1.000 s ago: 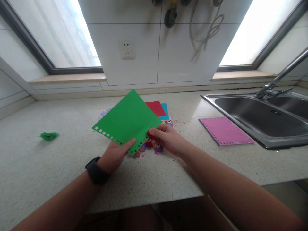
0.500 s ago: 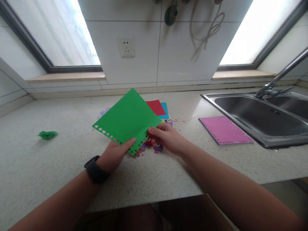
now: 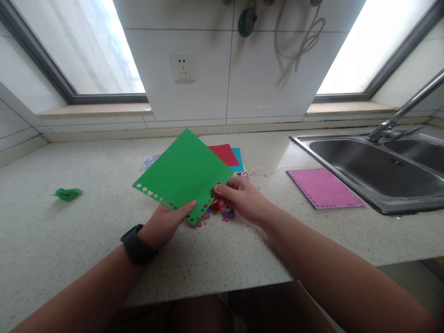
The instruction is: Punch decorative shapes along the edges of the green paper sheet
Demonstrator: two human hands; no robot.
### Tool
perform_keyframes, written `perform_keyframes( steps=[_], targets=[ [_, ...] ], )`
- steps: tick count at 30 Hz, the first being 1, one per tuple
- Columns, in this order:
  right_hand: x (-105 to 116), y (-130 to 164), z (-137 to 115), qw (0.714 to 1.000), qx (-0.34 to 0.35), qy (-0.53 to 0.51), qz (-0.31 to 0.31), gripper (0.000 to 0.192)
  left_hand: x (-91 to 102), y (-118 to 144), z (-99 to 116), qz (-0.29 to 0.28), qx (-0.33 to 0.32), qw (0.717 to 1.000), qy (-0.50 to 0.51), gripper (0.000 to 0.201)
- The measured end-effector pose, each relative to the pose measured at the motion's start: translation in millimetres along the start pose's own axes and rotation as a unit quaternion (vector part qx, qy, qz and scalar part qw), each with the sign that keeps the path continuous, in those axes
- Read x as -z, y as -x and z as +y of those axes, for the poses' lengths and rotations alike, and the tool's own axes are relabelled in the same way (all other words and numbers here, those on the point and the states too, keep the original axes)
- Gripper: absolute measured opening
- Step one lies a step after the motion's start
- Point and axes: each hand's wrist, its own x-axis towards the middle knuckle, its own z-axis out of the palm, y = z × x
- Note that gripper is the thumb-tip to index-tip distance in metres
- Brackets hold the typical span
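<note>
I hold a green paper sheet [image 3: 183, 173] tilted above the counter, its two near edges punched with small shapes. My left hand [image 3: 166, 224], with a black watch on the wrist, pinches the sheet's near corner from below, thumb on top. My right hand [image 3: 241, 199] grips a small red punch [image 3: 217, 203] clamped on the sheet's right edge. A purple punch [image 3: 229, 212] lies on the counter just under that hand.
Red paper [image 3: 225, 154] and blue paper [image 3: 238, 158] lie behind the green sheet. A pink punched sheet [image 3: 322, 187] lies beside the steel sink [image 3: 381, 171] at the right. A crumpled green scrap [image 3: 68, 193] sits at the left. Small paper bits dot the speckled counter [image 3: 86, 231].
The green sheet has turned slightly, its far corner shifting left. Both hands stay in nearly the same place.
</note>
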Motion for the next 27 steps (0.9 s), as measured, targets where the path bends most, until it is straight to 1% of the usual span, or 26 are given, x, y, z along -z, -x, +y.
perform_keyframes(
  steps=[2, 7, 10, 12, 14, 15, 16, 17, 19, 20, 21, 22, 23, 25, 27],
  targets=[
    [0, 0, 0, 1.0, 0.001, 0.003, -0.001, 0.038, 0.3, 0, 0, 0.0, -0.002, 1.0, -0.004, 0.046],
    [1, 0, 0, 1.0, -0.023, -0.003, 0.002, 0.037, 0.2, -1, 0, 0.004, -0.006, 1.0, -0.008, 0.042],
    [5, -1, -3, 1.0, 0.009, -0.004, 0.02, 0.034, -0.4, -1, 2, 0.025, -0.008, 1.0, -0.008, 0.041],
    [11, -1, -7, 0.998, 0.041, 0.034, 0.04, 0.034, -1.1, -2, 4, 0.04, -0.013, 0.999, 0.004, 0.042],
    [19, 0, -10, 0.984, 0.066, 0.145, 0.078, 0.034, -1.7, -3, 5, 0.052, -0.02, 0.998, 0.014, 0.046],
    [23, 1, -12, 0.965, 0.081, 0.228, 0.106, 0.035, -1.9, -3, 5, 0.057, -0.023, 0.998, 0.017, 0.047],
    [26, 2, -14, 0.934, 0.101, 0.319, 0.127, 0.036, -1.8, -3, 5, 0.063, -0.025, 0.998, 0.02, 0.048],
    [30, 4, -16, 0.894, 0.123, 0.409, 0.135, 0.036, -1.5, -4, 5, 0.067, -0.026, 0.997, 0.022, 0.048],
    [36, 6, -19, 0.808, 0.163, 0.552, 0.124, 0.037, -0.3, -4, 3, 0.072, -0.024, 0.997, 0.031, 0.045],
    [39, 7, -21, 0.774, 0.172, 0.598, 0.116, 0.038, 0.6, -5, 2, 0.073, -0.024, 0.996, 0.037, 0.042],
    [41, 8, -22, 0.75, 0.173, 0.63, 0.109, 0.038, 1.6, -5, 1, 0.076, -0.024, 0.996, 0.041, 0.039],
    [43, 9, -22, 0.733, 0.167, 0.651, 0.104, 0.04, 2.8, -6, -1, 0.08, -0.026, 0.996, 0.045, 0.035],
    [45, 9, -23, 0.723, 0.157, 0.666, 0.098, 0.041, 3.9, -7, -3, 0.085, -0.029, 0.995, 0.047, 0.031],
    [49, 9, -23, 0.707, 0.137, 0.689, 0.081, 0.045, 5.7, -9, -6, 0.092, -0.037, 0.994, 0.051, 0.025],
    [51, 10, -22, 0.695, 0.124, 0.705, 0.066, 0.046, 6.6, -11, -7, 0.092, -0.043, 0.993, 0.06, 0.023]
  ],
)
